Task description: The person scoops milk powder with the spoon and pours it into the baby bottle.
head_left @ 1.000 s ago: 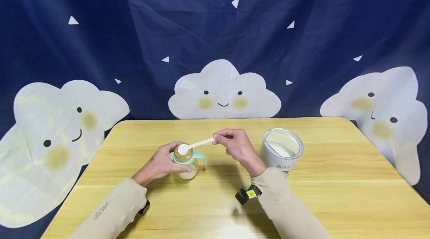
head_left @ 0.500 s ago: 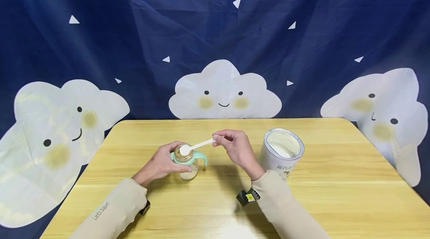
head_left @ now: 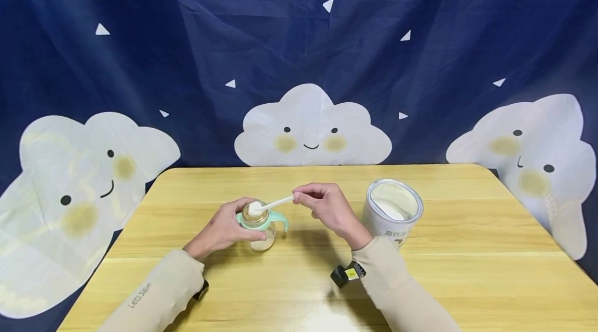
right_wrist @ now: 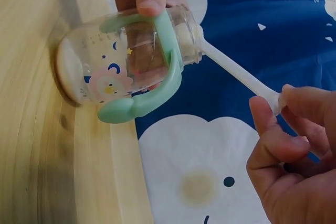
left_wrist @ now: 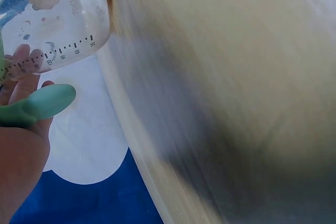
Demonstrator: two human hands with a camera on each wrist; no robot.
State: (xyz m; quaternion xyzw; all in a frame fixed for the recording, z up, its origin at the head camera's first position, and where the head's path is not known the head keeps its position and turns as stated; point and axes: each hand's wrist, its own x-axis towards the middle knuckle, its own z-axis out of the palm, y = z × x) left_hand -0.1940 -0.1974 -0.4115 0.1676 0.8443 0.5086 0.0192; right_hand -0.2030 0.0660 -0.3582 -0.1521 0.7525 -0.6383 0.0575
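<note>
My left hand (head_left: pixel 226 226) grips a clear baby bottle (right_wrist: pixel 100 72) around its upper part. The bottle stands upright on the table, with a mint-green two-handled collar (right_wrist: pixel 169 45) and an uncovered mouth. Pale powder shows at its bottom. Between thumb and fingers my right hand (head_left: pixel 329 208) pinches the handle end of a white measuring scoop (right_wrist: pixel 239 72). In the right wrist view the scoop's bowl sits inside the bottle's neck, its handle slanting up and out. How much powder the bowl carries is hard to tell. The left wrist view shows a green handle (left_wrist: pixel 52 100) near my fingers.
An uncovered tin (head_left: pixel 390 212) of white powder stands right of the bottle, partly behind my right wrist. The wooden table (head_left: pixel 261 290) ends at a dark blue curtain (head_left: pixel 280 26) with printed clouds.
My right hand has shifted slightly left and down. The scoop's bowl has gone from over the bottle's mouth down into it, tilting. The left hand and bottle have stayed in place.
</note>
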